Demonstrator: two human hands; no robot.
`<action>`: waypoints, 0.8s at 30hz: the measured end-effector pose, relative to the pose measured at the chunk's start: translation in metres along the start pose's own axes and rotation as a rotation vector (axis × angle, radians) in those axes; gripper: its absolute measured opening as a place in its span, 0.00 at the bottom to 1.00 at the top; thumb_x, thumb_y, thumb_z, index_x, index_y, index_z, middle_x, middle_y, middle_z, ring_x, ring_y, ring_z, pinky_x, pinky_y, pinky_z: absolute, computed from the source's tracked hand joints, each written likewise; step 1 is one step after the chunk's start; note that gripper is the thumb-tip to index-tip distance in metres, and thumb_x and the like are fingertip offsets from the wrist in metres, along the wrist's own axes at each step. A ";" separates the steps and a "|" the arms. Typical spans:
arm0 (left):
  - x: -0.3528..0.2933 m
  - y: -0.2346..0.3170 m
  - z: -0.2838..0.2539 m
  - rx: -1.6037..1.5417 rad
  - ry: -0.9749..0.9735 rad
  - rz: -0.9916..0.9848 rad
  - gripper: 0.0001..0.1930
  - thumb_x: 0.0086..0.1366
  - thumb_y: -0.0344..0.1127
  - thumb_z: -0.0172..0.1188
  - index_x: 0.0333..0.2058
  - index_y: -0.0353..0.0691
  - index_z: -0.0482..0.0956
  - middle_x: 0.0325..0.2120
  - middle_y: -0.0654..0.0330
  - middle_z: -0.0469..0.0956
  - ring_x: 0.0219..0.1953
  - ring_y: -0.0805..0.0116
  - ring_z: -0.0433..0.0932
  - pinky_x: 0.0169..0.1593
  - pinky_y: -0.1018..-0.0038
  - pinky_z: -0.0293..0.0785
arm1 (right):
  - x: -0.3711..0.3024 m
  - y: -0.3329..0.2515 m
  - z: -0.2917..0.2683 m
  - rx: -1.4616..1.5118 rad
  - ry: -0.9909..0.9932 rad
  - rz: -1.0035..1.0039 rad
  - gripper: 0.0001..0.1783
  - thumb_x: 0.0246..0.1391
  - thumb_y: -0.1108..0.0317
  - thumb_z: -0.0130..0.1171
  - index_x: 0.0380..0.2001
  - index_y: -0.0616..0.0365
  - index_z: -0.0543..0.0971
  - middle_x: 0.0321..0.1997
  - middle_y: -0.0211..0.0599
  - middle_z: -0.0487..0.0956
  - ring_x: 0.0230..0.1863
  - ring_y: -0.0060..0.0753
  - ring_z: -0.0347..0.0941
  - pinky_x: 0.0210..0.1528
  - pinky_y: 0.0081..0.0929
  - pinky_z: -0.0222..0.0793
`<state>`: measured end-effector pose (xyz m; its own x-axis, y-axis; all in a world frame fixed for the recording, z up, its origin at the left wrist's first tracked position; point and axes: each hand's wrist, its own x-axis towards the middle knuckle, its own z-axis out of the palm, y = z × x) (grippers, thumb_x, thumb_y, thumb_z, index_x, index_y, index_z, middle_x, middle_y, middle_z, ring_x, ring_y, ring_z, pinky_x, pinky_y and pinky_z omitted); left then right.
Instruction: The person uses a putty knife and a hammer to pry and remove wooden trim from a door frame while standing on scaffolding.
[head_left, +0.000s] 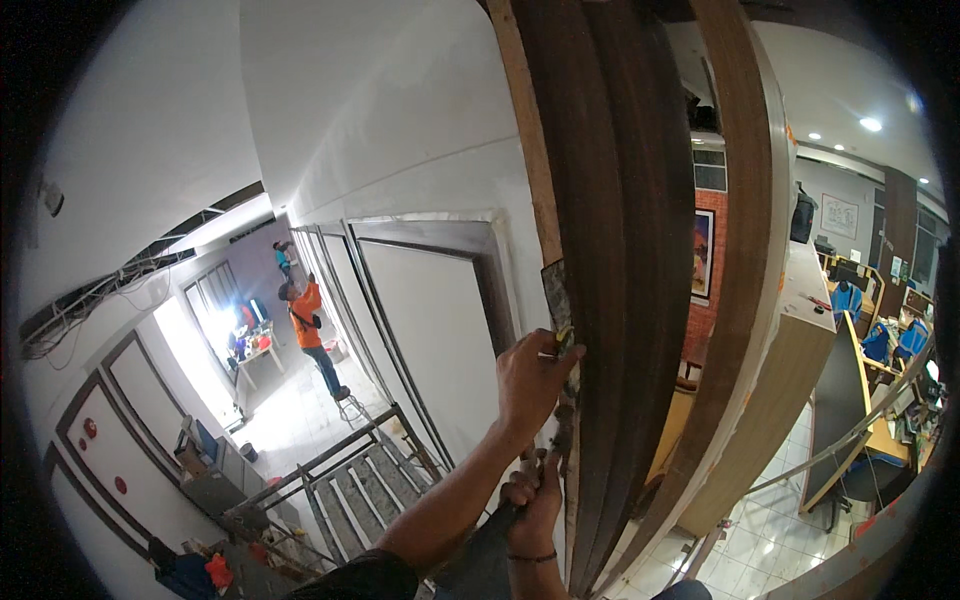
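Observation:
My left hand (pixel 532 380) is raised against the narrow edge of a dark brown wooden panel (pixel 620 250). Its thumb and fingers pinch something small with a bit of yellow showing, too covered to name. Just above the fingertips, a dark, mottled strip (pixel 556 290) lies along the panel's edge, below a lighter bare wood edge (pixel 530 130). Lower down, my right hand (pixel 535 510) is closed at the same edge, a dark band round its wrist. What it grips is mostly hidden by the fingers.
A slatted scaffold platform (pixel 365 495) stands lower left, beside a white door (pixel 430 300). Farther off, a person in orange (pixel 305 320) stands on a small stool, with another person (pixel 283 260) beyond. To the right are a wooden ledge (pixel 800 285) and cluttered office desks (pixel 885 440).

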<state>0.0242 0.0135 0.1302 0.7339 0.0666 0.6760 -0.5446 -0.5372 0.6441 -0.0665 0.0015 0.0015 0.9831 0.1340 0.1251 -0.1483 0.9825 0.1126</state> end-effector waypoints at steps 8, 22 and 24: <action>0.010 -0.002 -0.002 0.000 0.016 0.049 0.15 0.51 0.38 0.70 0.29 0.31 0.78 0.24 0.49 0.79 0.27 0.57 0.81 0.33 0.66 0.75 | -0.004 0.000 0.020 0.030 0.120 -0.099 0.12 0.67 0.56 0.41 0.35 0.52 0.65 0.18 0.21 0.55 0.14 0.12 0.48 0.14 0.13 0.51; 0.013 0.012 -0.011 0.111 0.037 0.059 0.16 0.51 0.41 0.70 0.27 0.32 0.78 0.19 0.53 0.78 0.22 0.61 0.78 0.30 0.67 0.72 | 0.006 -0.004 0.018 -0.104 0.040 -0.099 0.12 0.65 0.54 0.44 0.37 0.50 0.68 0.17 0.19 0.56 0.14 0.10 0.48 0.13 0.11 0.47; 0.013 0.013 -0.011 0.115 0.030 0.064 0.16 0.50 0.41 0.70 0.27 0.32 0.78 0.19 0.53 0.77 0.21 0.62 0.77 0.29 0.67 0.71 | 0.010 0.000 0.018 -0.054 0.040 -0.115 0.12 0.65 0.54 0.45 0.37 0.50 0.68 0.17 0.19 0.56 0.14 0.09 0.48 0.13 0.11 0.47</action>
<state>0.0223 0.0168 0.1517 0.6853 0.0534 0.7263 -0.5387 -0.6338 0.5550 -0.0585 0.0001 0.0204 0.9969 0.0238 0.0749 -0.0292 0.9971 0.0706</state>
